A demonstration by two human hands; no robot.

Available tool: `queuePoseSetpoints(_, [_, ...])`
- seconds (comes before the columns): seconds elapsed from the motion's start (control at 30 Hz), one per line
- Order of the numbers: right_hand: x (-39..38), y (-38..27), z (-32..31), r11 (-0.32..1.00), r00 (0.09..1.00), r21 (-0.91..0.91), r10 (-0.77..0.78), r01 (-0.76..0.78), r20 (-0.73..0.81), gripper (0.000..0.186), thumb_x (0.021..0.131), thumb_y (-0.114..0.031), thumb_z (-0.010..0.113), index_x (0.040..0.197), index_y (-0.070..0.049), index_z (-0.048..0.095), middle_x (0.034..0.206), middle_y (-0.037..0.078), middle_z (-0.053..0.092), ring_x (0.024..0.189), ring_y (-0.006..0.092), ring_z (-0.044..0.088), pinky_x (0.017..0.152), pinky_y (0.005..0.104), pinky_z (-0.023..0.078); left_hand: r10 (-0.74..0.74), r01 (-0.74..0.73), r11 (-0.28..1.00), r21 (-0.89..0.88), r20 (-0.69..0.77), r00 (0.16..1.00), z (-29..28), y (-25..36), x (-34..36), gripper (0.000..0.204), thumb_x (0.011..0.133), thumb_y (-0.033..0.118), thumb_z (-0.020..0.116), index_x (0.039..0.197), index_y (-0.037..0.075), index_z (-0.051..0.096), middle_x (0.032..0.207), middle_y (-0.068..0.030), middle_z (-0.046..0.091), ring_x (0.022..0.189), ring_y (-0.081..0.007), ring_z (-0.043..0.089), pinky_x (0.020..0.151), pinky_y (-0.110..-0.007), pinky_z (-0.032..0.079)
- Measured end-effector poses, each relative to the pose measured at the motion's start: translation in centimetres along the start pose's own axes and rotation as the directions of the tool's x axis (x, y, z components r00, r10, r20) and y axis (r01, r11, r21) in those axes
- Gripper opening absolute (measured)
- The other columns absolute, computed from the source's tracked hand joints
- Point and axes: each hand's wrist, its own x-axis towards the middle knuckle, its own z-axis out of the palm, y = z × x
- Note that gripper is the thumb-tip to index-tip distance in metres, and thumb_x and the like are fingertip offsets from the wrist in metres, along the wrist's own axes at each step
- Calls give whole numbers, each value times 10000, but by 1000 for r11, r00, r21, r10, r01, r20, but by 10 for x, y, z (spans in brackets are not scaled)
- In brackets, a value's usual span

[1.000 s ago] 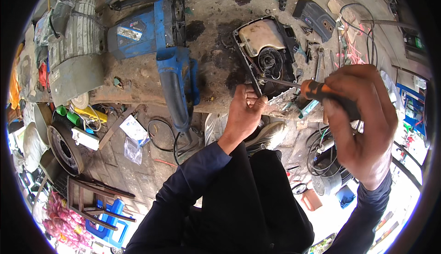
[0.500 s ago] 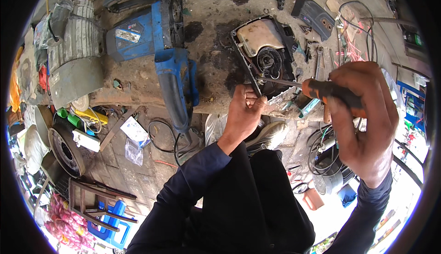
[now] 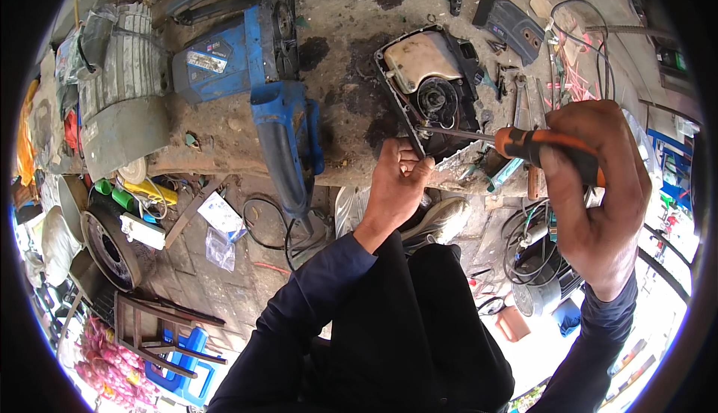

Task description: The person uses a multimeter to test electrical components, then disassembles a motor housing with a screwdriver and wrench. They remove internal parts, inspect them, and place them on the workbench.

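Observation:
An opened black tool housing [image 3: 469, 76] lies on the work surface, with a dirty cream plastic tank [image 3: 422, 60] and a round black part [image 3: 436, 99] inside. My left hand [image 3: 400, 187] pinches the housing's near corner between thumb and fingers. Wrapped round the orange and black handle of a screwdriver [image 3: 550, 148] is my right hand [image 3: 602, 189]. The screwdriver's shaft points left into the housing, its tip by a small metal part near the lower left wall. Whether the tip sits in a screw is too small to tell.
Left of the housing stands a blue and black power tool [image 3: 224, 58], its cord hanging off the edge. A grey finned motor [image 3: 123, 76] is farther left. A black cover [image 3: 510, 28] and loose hand tools lie at right. Below are a shoe [image 3: 437, 220] and coiled cables [image 3: 523, 245].
My right hand has shifted slightly right, and the screwdriver handle has rolled, showing more orange. The tip remains inside the housing. My left hand keeps its hold at the corner.

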Motion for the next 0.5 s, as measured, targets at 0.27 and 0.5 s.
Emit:
queuePoseSetpoints(0.27, [-6, 7, -1, 995, 996, 47, -82, 83, -20, 287, 897, 54, 625, 1177, 8, 580, 1117, 197, 645, 1014, 286, 657, 901, 401, 526, 7, -7, 1000, 3, 2, 1000, 0, 0, -1, 273, 991, 5, 699, 1181, -48, 510, 1041, -110, 669, 912, -157, 670, 789, -303, 561])
queuePoseSetpoints(0.5, [-19, 3, -3, 994, 996, 107, -2, 12, -93, 232, 934, -12, 659, 1146, 11, 569, 1114, 193, 637, 1082, 281, 627, 973, 405, 501, 19, -19, 1000, 12, 4, 1000, -1, -2, 0, 284, 989, 7, 703, 1183, -48, 503, 1035, -110, 666, 907, -153, 669, 789, -297, 562])
